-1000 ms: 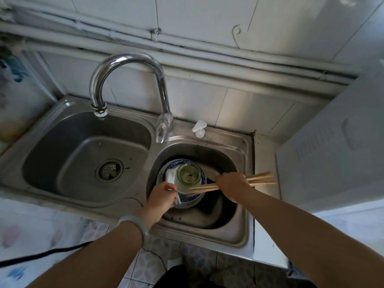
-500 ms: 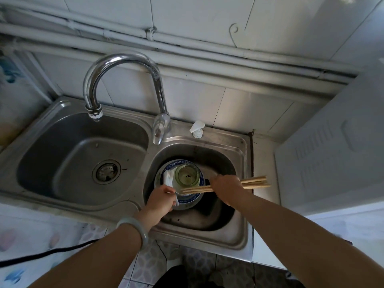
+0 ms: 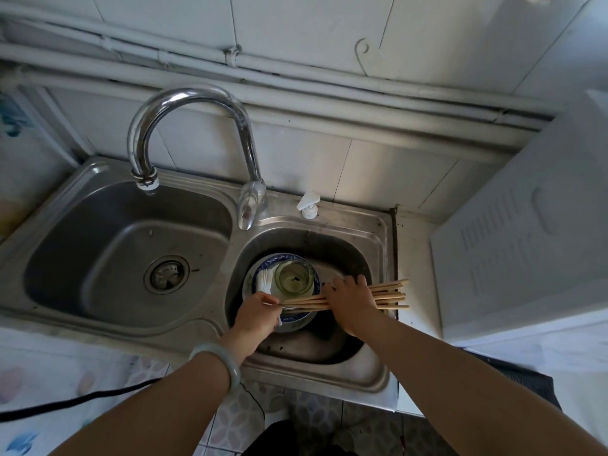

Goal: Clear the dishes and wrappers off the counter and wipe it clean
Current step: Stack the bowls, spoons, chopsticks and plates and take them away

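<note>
Chopsticks (image 3: 390, 296) gripped in right hand (image 3: 352, 302) over bowl (image 3: 296, 321) — left hand (image 3: 256, 315) curled, hold unclear.

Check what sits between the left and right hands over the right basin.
Head view: the chopsticks span the gap between left hand and right hand, crossing the blue-rimmed bowl; a glass jar sits in the bowl just behind them.

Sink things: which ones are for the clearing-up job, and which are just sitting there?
Job: chopsticks in the right hand; glass jar; blue-rimmed bowl held by the left hand; right basin.
Just there: tap; soap pump; black cable; left basin.
</note>
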Tool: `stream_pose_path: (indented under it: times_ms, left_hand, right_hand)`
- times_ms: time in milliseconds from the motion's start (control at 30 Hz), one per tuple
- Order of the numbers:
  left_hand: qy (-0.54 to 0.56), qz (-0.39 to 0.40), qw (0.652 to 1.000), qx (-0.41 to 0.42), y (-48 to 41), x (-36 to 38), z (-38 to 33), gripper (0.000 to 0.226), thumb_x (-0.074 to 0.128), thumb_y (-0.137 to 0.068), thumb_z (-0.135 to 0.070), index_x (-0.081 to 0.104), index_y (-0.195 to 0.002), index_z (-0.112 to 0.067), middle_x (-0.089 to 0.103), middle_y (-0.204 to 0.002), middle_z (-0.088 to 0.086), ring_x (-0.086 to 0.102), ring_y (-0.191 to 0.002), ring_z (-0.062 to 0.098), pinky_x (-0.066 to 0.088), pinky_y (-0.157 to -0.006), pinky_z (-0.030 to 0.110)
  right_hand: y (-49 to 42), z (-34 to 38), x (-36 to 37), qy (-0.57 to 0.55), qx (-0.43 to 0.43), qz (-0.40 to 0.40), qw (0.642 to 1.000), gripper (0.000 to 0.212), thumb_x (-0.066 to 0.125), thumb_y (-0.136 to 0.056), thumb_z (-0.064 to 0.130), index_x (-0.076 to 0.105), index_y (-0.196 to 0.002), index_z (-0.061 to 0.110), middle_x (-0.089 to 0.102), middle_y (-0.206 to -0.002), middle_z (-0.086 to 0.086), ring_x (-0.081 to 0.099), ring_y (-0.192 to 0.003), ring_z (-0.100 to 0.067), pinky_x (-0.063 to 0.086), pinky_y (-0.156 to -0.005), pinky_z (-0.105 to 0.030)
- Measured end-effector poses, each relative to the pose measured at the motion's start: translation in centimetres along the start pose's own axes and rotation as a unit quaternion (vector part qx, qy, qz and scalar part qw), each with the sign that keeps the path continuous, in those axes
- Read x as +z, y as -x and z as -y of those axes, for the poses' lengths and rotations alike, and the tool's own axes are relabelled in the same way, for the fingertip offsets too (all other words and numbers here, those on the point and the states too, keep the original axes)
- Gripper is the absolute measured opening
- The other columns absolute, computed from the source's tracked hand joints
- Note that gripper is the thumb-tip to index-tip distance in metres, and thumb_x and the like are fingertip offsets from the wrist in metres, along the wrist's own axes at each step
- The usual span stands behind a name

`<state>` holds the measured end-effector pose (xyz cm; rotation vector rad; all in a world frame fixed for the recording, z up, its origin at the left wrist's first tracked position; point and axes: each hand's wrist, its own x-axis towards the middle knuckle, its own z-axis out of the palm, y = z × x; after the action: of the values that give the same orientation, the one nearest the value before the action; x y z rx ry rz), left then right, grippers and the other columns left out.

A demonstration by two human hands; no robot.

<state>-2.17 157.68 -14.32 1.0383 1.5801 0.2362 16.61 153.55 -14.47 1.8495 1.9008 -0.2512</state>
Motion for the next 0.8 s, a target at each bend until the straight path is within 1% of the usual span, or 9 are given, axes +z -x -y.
stream_pose_path:
  times_ms: [100,200,300,367,433,567,600,733,800]
  left_hand:
    - [0.049,0.008,0.999,0.005,0.6,0.2,-1.2,0.009,0.056,-0.090,-0.005,0.059,-0.091,-0.013,0.060,-0.071,0.009,0.055,-0.061,0.017,0.047,-0.056,0.028]
    - [0.095,0.023,0.995,0.029,1.1,0.7,-2.8,0.009,0.057,-0.092,-0.004,0.059,-0.097,-0.010,0.057,-0.069,0.009,0.050,-0.057,0.017,0.042,-0.051,0.027]
    - [0.122,0.014,0.991,0.047,2.0,1.7,-4.4,0.009,0.059,-0.092,-0.005,0.062,-0.097,-0.011,0.063,-0.074,0.009,0.058,-0.063,0.016,0.051,-0.058,0.027]
    - [0.126,0.016,0.990,0.060,2.9,2.6,-5.4,0.011,0.058,-0.092,-0.006,0.063,-0.097,-0.013,0.064,-0.076,0.008,0.060,-0.066,0.016,0.053,-0.062,0.027]
    - [0.121,0.041,0.989,0.078,4.1,3.8,-6.3,0.012,0.056,-0.092,-0.006,0.063,-0.099,-0.013,0.064,-0.077,0.008,0.059,-0.066,0.016,0.050,-0.059,0.025]
    - [0.086,0.066,0.986,0.126,6.7,5.3,-7.5,0.014,0.055,-0.093,-0.008,0.063,-0.091,-0.019,0.067,-0.086,0.005,0.062,-0.076,0.015,0.050,-0.060,0.023]
    - [0.075,0.072,0.985,0.138,7.2,5.5,-7.8,0.014,0.055,-0.093,-0.008,0.063,-0.092,-0.019,0.067,-0.088,0.004,0.063,-0.078,0.015,0.050,-0.060,0.022]
    - [0.023,0.112,0.978,0.172,8.9,6.4,-8.3,0.017,0.056,-0.093,-0.010,0.062,-0.108,-0.018,0.066,-0.097,0.005,0.063,-0.085,0.016,0.050,-0.064,0.021]
    - [0.010,0.129,0.975,0.183,9.8,7.2,-8.4,0.016,0.058,-0.093,-0.012,0.062,-0.107,-0.018,0.067,-0.096,0.005,0.065,-0.085,0.017,0.053,-0.072,0.028]
  right_hand:
    - [1.0,-0.1,-0.8,-0.044,0.015,-0.022,0.999,0.056,0.063,-0.086,0.027,0.040,-0.137,0.018,0.045,-0.137,-0.009,0.037,-0.128,-0.032,0.026,-0.112,-0.049]
    - [2.6,-0.5,-2.2,-0.125,0.053,-0.048,0.990,0.057,0.062,-0.087,0.032,0.039,-0.137,0.021,0.045,-0.134,-0.006,0.037,-0.127,-0.029,0.028,-0.112,-0.047]
    - [4.2,-0.8,-3.3,-0.190,0.101,-0.069,0.974,0.056,0.062,-0.086,0.035,0.039,-0.136,0.023,0.044,-0.133,-0.005,0.039,-0.127,-0.029,0.031,-0.111,-0.047]
    - [5.2,-1.0,-4.2,-0.242,0.138,-0.079,0.957,0.053,0.062,-0.086,0.037,0.040,-0.132,0.024,0.045,-0.134,-0.005,0.040,-0.127,-0.029,0.031,-0.111,-0.047]
    - [6.5,-1.2,-4.8,-0.301,0.179,-0.087,0.933,0.053,0.060,-0.087,0.039,0.040,-0.133,0.024,0.043,-0.137,-0.005,0.038,-0.130,-0.028,0.030,-0.113,-0.046]
    - [9.0,-1.0,-5.0,-0.389,0.237,-0.128,0.881,0.053,0.056,-0.088,0.039,0.038,-0.136,0.026,0.043,-0.138,-0.004,0.040,-0.128,-0.026,0.034,-0.108,-0.042]
    - [9.6,-0.9,-5.0,-0.402,0.247,-0.137,0.871,0.053,0.056,-0.088,0.039,0.038,-0.136,0.026,0.044,-0.138,-0.003,0.041,-0.127,-0.026,0.034,-0.107,-0.042]
    - [12.2,-1.1,-4.9,-0.433,0.267,-0.149,0.848,0.056,0.057,-0.088,0.040,0.038,-0.138,0.023,0.045,-0.137,-0.004,0.043,-0.126,-0.027,0.037,-0.106,-0.043]
    - [13.7,-1.4,-4.9,-0.446,0.276,-0.168,0.834,0.052,0.057,-0.087,0.041,0.042,-0.134,0.022,0.049,-0.131,-0.004,0.049,-0.120,-0.027,0.041,-0.102,-0.044]
